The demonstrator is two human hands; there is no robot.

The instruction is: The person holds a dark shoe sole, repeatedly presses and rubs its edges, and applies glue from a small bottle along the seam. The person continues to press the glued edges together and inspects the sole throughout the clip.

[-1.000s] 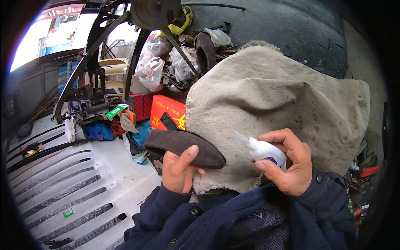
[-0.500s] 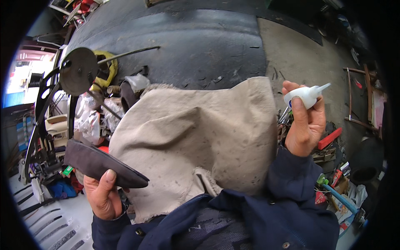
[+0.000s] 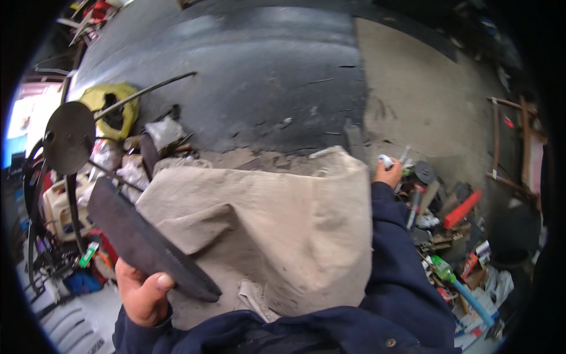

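Observation:
In my left hand (image 3: 143, 295) is a long, flat, dark brown piece shaped like a shoe sole (image 3: 150, 242), with fine ridges along one edge near its lower tip. My thumb lies along its lower edge, and the other fingers are mostly hidden behind it. My right hand (image 3: 389, 174) is stretched out past the far right corner of the beige cloth (image 3: 283, 218) on my lap. Its fingers are closed around a small white nozzle bottle (image 3: 386, 160), which shows only in part. Just beyond that hand lie loose tools and scraps.
At the left stands a metal stand with a round disc (image 3: 69, 137) and a long rod. Behind it lie a yellow ring-shaped object (image 3: 112, 106) and plastic bags. On the right are a red block (image 3: 463, 209), a blue-handled tool (image 3: 474, 304), a green bottle (image 3: 441, 267) and a wooden frame (image 3: 523, 141).
My right hand has reached forward and down with the bottle, from beside the cloth to the pile on the right. The dark piece has tilted more steeply in my left hand. The view has shifted.

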